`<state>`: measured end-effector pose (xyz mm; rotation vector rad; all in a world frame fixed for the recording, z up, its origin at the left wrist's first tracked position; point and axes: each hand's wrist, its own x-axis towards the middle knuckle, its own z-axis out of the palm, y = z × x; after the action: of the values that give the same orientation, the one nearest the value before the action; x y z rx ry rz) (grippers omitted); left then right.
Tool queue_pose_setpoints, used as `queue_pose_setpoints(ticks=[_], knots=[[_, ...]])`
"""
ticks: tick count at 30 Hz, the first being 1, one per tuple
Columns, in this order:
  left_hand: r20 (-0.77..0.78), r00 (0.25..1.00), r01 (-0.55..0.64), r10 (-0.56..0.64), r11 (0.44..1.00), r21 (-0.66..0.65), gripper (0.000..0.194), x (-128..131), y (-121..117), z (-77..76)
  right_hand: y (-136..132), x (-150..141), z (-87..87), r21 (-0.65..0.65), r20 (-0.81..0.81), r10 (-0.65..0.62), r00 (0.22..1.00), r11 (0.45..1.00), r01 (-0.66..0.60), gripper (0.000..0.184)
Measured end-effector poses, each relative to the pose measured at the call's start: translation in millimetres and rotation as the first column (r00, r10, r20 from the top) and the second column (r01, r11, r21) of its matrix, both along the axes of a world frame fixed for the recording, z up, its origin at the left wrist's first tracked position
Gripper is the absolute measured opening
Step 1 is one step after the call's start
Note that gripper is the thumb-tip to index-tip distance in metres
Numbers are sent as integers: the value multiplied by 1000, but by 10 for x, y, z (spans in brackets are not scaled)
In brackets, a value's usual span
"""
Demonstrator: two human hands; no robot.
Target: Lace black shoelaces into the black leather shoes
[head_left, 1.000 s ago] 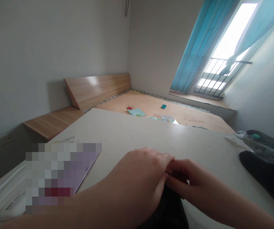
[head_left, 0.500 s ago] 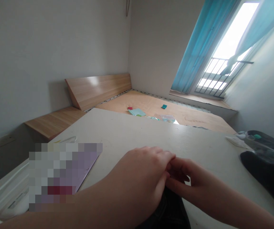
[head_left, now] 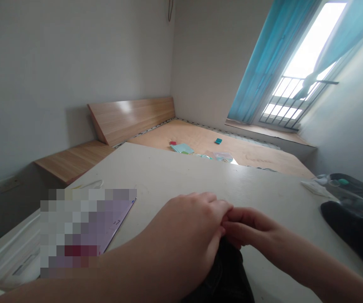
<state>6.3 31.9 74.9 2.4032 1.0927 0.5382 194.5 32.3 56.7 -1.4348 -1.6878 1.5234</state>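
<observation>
My left hand (head_left: 197,223) is curled over the top of a piece of black cloth (head_left: 227,273), its back turned to the camera. The cloth hangs below the hand, close to the bottom edge of the view; its full shape is hidden. From the right, my right hand (head_left: 247,225) meets the left one, with thumb and fingers pinched together at the cloth's upper end. The fingertips of both hands touch, and the exact spot they grip is covered. Beneath them lies the white tabletop (head_left: 156,176).
A purple flat item (head_left: 118,221), partly blurred out, lies on the left beside a white clear-sided bag or case (head_left: 11,252). At right are a black object (head_left: 345,227) and a transparent plastic bag (head_left: 355,189). Beyond the table, a bed board (head_left: 150,136) holds small packets.
My right hand's fingers have closed in; the gap between thumb and fingers is gone. My left hand has stayed nearly in place on the black cloth.
</observation>
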Motion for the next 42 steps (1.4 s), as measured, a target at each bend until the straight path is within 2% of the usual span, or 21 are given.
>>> queue_pose_setpoints(ticks=[5, 10, 14, 18, 22, 26, 32, 42], knots=[[-8, 1000, -6, 6, 1000, 1, 9, -14, -15, 8, 48, 7, -2, -61, -82, 72, 994, 995, -77, 44], [3, 999, -38, 39, 999, -21, 3, -15, -18, 26, 63, -14, 22, -53, -104, 88, 991, 994, -94, 43], [41, 998, -37, 39, 999, -40, 4, -2, -29, 29, 47, -30, 25, -54, -92, 50, 994, 997, -56, 34], [39, 999, -18, 20, 998, -59, 6, 9, -32, 22, 36, 8, -13, -100, -94, -87, 992, 992, 77, 25], [9, 999, -34, 35, 998, -51, 3, 22, -22, 23, 29, 39, -9, -92, -104, -36, 994, 995, 26, 23], [13, 1000, -24, 25, 998, -64, 12, 23, -27, 31, 16, 35, 21, -91, -121, -22, 992, 996, 11, 31], [19, 999, -26, 28, 996, -86, 38, 12, -33, 8, 8, 47, 10, -36, -156, -48, 987, 998, 43, 41], [-2, 1000, -14, 14, 997, -74, 35, 51, -58, -64, 30, 10, -12, -17, -137, -67, 988, 998, 65, 42]])
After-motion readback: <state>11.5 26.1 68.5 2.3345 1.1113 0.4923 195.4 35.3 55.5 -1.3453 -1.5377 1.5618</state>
